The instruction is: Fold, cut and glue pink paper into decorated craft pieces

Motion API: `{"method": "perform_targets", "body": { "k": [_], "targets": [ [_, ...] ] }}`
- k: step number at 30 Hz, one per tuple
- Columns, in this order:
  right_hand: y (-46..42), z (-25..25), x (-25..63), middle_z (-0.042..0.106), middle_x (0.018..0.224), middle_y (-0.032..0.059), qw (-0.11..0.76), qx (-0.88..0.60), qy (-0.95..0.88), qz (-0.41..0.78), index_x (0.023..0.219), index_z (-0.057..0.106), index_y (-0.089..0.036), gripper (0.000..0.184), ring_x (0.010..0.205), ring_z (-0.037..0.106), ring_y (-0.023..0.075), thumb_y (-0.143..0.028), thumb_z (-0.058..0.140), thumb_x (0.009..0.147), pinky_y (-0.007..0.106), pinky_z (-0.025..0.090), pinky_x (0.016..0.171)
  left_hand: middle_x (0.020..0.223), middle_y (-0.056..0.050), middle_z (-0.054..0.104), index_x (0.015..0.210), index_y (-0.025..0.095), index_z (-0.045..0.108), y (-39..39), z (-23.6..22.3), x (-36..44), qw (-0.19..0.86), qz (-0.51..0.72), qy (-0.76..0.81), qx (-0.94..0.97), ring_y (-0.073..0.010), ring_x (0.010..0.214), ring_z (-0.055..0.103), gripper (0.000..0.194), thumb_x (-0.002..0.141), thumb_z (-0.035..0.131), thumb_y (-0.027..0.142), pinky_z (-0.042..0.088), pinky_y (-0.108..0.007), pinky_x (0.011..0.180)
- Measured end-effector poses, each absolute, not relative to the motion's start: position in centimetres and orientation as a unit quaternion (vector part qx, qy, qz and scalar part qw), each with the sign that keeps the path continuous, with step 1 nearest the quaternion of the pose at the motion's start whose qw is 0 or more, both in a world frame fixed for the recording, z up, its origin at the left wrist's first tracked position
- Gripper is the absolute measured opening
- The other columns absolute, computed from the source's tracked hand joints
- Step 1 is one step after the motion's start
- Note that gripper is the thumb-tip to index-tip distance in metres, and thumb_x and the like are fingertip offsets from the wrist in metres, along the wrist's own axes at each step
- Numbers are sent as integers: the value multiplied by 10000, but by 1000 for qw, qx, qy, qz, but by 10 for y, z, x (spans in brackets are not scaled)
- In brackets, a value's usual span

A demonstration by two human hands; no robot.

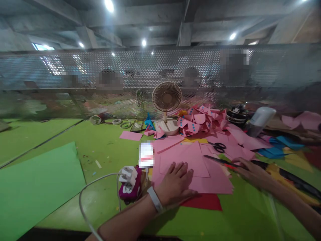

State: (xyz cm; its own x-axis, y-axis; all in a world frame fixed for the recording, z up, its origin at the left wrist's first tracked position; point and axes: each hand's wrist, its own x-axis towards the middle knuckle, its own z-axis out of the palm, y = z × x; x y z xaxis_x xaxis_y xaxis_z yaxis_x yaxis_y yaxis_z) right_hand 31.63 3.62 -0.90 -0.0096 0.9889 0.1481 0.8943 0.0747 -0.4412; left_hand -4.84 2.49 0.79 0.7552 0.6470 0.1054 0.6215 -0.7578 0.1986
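Observation:
My left hand [175, 182] lies flat and open on a stack of pink paper sheets [198, 164], fingers stretched forward; a white band circles that wrist. My right hand [250, 170] reaches out at the right edge of the pink sheets, its fingertips on a thin dark and red stick-like tool [220, 161]; the hand is blurred and its grip is unclear. A red sheet [205, 202] sticks out from under the pink stack. Black-handled scissors [218, 146] lie on pink paper beyond my hands.
A small desk fan [167, 107] stands behind the sheets beside a heap of folded pink pieces with blue dots [200, 122]. A purple power strip with white plugs [129, 184] and cable sits left. A green sheet [37, 187], tape rolls [120, 123] and a mesh partition with people behind.

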Motion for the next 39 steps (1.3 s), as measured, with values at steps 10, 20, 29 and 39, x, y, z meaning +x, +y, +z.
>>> {"method": "perform_targets", "body": {
  "k": [10, 20, 29, 39],
  "targets": [
    [45, -16, 291, 652, 848, 43, 203, -670, -708, 96, 828, 576, -237, 351, 737, 633, 203, -565, 448, 814, 273, 447, 633, 1509, -65, 167, 1437, 265, 167, 31, 7, -49, 63, 56, 335, 938, -268, 1378, 127, 698, 860, 206, 656, 100, -471, 1105],
    [35, -14, 293, 635, 890, 43, 215, -653, -723, 61, 898, 607, -265, 289, 792, 622, 200, -509, 467, 830, 299, 467, 710, 1511, -66, 149, 1444, 280, 127, 36, 3, -49, 42, 46, 330, 942, -269, 1380, 108, 679, 872, 238, 630, 116, -484, 1101],
    [9, -3, 286, 639, 1002, 48, 180, -617, -762, 86, 951, 616, -253, 378, 895, 603, 219, -574, 491, 797, 334, 462, 765, 1516, -55, 130, 1437, 308, 149, 35, 8, -47, 51, 48, 326, 943, -292, 1378, 106, 669, 864, 249, 639, 113, -507, 1095],
    [-8, -10, 291, 641, 986, 53, 194, -603, -768, 97, 958, 630, -251, 358, 900, 603, 218, -550, 491, 820, 335, 478, 762, 1512, -59, 159, 1426, 305, 210, 37, 9, -46, 59, 59, 324, 942, -303, 1369, 145, 713, 827, 293, 681, 112, -496, 1093]
  ]
}}
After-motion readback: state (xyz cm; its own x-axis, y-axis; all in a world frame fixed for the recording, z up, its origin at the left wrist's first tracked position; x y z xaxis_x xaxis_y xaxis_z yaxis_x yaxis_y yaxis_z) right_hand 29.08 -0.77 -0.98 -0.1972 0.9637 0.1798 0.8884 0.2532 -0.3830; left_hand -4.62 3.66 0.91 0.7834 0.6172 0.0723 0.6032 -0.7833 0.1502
